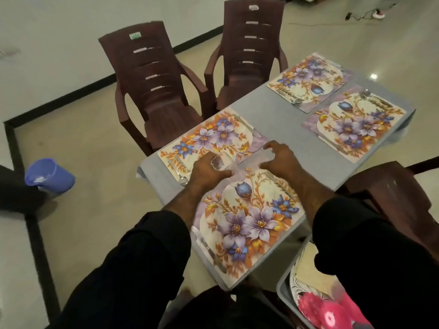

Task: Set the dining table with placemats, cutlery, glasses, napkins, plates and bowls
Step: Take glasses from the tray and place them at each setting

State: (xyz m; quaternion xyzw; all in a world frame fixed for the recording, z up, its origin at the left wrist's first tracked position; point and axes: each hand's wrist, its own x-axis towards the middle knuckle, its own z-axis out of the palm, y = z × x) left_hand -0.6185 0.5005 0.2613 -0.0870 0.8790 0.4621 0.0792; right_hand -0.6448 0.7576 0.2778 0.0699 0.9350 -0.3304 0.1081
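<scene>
Step in hand: glass placement. The left hand (205, 168) grasps a clear glass (219, 162) at the far edge of the nearest placemat (247, 222); the right hand (279, 157) appears to grasp a second, barely visible. Next: set each upright on the counter (285, 115).

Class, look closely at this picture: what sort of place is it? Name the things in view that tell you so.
Probably a dining area in a home or hall. A grey table carries four floral placemats with cutlery laid on them, brown plastic chairs stand round it, and the left hand holds a clear glass.
</scene>
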